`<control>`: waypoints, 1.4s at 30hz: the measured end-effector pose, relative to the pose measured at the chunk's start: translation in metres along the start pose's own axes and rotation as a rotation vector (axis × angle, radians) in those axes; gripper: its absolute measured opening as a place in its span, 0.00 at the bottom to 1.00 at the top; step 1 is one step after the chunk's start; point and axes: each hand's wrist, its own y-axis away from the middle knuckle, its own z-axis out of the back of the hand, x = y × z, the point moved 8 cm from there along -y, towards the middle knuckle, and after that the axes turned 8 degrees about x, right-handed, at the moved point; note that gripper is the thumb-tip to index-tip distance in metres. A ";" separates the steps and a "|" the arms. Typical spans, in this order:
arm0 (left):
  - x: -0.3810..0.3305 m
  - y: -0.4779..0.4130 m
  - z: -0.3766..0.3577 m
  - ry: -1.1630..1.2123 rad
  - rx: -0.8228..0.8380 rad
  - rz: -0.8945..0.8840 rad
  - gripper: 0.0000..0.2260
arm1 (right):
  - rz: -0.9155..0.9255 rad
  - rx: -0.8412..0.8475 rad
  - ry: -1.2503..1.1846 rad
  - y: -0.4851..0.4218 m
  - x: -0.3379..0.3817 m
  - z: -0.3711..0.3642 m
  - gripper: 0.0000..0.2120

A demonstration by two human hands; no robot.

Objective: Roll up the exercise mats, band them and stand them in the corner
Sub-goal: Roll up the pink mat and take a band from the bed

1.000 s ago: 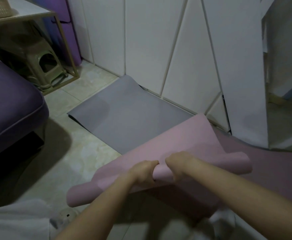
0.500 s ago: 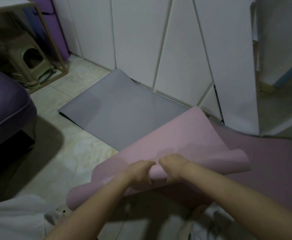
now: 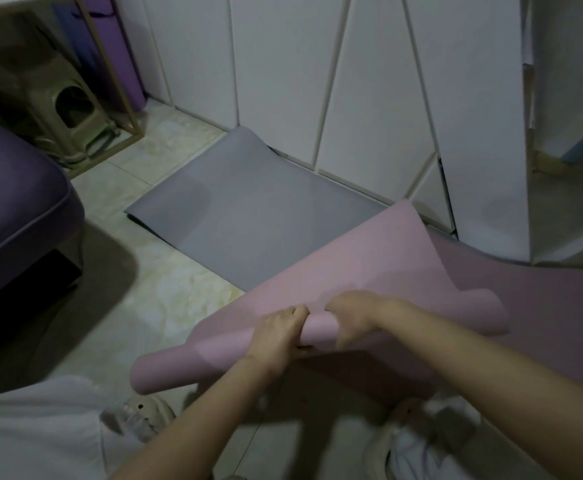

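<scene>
**A:** Which step was in hand?

**B:** The rolling, and it looked barely begun. The left hand (image 3: 276,332) and the right hand (image 3: 355,315) were side by side, almost touching, both curled round the loose rolled end of the pink mat (image 3: 352,268).

**A:** Where did it lie?

**B:** On the floor (image 3: 165,271), near the white cupboard doors (image 3: 283,81). The roll's long axis ran from the person's near left up toward the far right, and the unrolled length trailed off rightward. A grey mat (image 3: 248,209) lay flat beyond it. I judged the next move needed a tighter, even turn.
</scene>
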 end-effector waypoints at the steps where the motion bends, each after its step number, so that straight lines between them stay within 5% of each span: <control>1: 0.002 -0.004 0.000 0.034 0.051 -0.009 0.22 | -0.012 -0.080 0.080 0.003 0.001 0.001 0.22; 6: -0.002 -0.021 -0.006 0.105 0.382 -0.029 0.24 | -0.080 -0.245 0.187 0.012 0.003 -0.010 0.26; 11: -0.009 -0.026 -0.013 0.128 0.507 -0.012 0.24 | -0.084 -0.239 0.162 0.013 -0.002 -0.018 0.28; 17: -0.012 -0.012 -0.017 0.069 0.432 0.008 0.29 | -0.019 -0.111 0.085 0.014 -0.003 -0.019 0.27; 26: -0.014 0.006 -0.003 -0.094 0.075 -0.029 0.23 | 0.027 0.181 -0.197 0.001 -0.011 -0.016 0.24; 35: -0.009 -0.019 0.007 0.071 0.299 -0.032 0.24 | -0.047 -0.308 0.262 0.026 0.000 -0.002 0.30; 42: -0.016 -0.027 -0.001 0.051 0.497 -0.052 0.26 | -0.052 -0.301 0.161 0.034 -0.007 -0.016 0.30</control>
